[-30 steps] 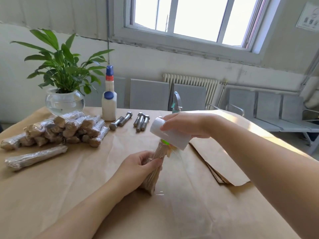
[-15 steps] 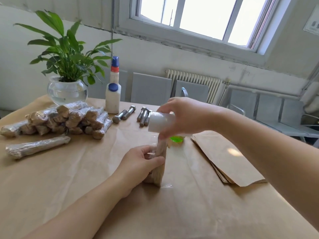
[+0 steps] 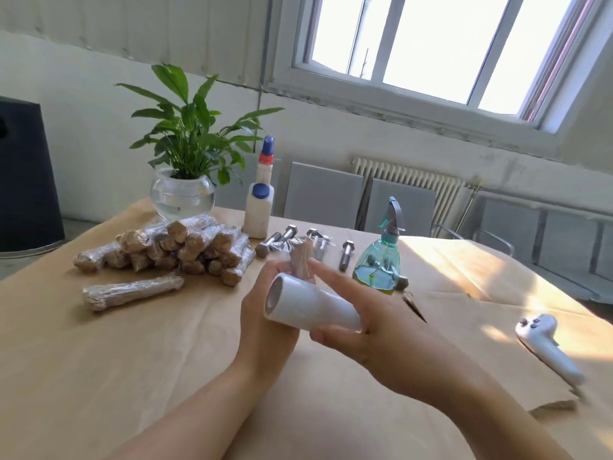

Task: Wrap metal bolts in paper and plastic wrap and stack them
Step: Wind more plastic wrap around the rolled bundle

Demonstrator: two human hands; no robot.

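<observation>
So, head cam: the left hand (image 3: 265,327) grips a brown paper-wrapped bolt (image 3: 301,260), long axis pointing up and away, its top already filmed. The right hand (image 3: 374,330) holds the white roll of plastic wrap (image 3: 308,305) between thumb and fingers, index finger straight, roll lying crosswise just in front of the bolt and touching the left hand. The pile of wrapped bundles (image 3: 179,247) sits well off to the left, nearer the left hand. Bare steel bolts (image 3: 278,240) wait behind.

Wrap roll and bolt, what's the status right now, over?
Left hand grips paper-wrapped bolt. Right hand holds plastic wrap roll against it. Wrapped stack waits to the left, loose bolts behind. Nothing in the way.
</observation>
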